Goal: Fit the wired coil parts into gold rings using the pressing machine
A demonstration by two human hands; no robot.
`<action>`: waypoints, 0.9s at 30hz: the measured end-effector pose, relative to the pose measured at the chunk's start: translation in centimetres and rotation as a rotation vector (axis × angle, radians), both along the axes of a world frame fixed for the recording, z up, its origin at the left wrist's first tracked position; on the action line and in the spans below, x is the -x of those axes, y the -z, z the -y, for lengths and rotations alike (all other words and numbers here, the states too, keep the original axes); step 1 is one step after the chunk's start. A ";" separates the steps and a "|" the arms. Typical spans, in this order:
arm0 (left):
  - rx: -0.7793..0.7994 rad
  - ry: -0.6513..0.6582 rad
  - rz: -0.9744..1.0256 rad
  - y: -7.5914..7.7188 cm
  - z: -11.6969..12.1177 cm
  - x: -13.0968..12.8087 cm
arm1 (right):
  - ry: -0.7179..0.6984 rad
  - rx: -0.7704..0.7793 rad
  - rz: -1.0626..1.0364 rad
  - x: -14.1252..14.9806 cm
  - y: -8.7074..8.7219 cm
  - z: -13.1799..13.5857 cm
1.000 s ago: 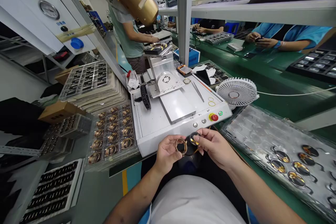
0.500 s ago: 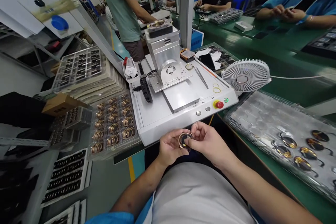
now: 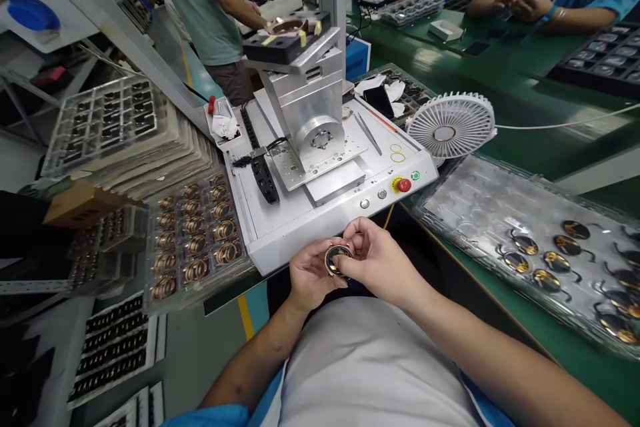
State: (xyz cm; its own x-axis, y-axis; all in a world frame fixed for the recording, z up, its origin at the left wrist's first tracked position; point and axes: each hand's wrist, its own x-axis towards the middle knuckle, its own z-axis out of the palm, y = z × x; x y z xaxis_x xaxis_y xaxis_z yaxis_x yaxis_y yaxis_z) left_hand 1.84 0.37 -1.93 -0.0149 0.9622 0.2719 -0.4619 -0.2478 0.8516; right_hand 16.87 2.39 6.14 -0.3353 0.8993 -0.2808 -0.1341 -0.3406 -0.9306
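Note:
Low in front of my body, both hands meet around a small round watch case (image 3: 330,265) with a rose-gold rim and a dark disc inside. My left hand (image 3: 311,273) cradles the case from the left side, fingers curled along its edge. The thumb of my right hand (image 3: 383,261) presses on the dark face while its other fingers bend around the upper right rim. Part of the case is hidden behind my fingers. Just beyond my hands stands a white machine base (image 3: 280,240) carrying a silver metal mount (image 3: 313,110), topped by a black fixture (image 3: 280,50).
At left are a clear tray (image 3: 145,293) of rose-gold rings and stacked trays (image 3: 105,113). On the right, a clear tray (image 3: 475,190) bears dark discs (image 3: 547,280) with ribbon tails, behind it a white fan (image 3: 450,123). Tweezers (image 3: 367,133) and a red button (image 3: 403,185) are on the machine. Co-workers sit beyond.
The view has shifted, so the scene sits further left and higher. On the machine, the mount has moved closer and its top fixture now appears tilted. Both hands keep hold of the watch case.

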 end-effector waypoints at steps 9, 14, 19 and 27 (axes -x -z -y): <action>0.000 0.004 0.019 -0.2 0.0 0.0 | 0.013 0.004 0.002 0.1 -0.1 0.0; 0.017 -0.042 -0.020 0.4 0.0 0.2 | 0.027 0.027 -0.070 0.2 0.8 0.0; -0.059 -0.070 -0.108 0.7 0.7 0.6 | -0.033 0.118 -0.038 -0.3 2.7 0.5; -0.239 -0.057 -0.269 1.2 1.3 0.1 | -0.031 0.257 -0.132 -1.1 5.2 1.5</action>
State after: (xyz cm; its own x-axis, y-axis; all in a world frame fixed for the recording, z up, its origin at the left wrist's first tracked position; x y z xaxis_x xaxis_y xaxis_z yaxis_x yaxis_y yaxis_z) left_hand 1.72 -0.90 -3.13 0.0356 0.8706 0.4906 -0.2088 -0.4736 0.8556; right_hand 17.94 0.90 0.97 -0.4103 0.7928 -0.4507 -0.2337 -0.5691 -0.7884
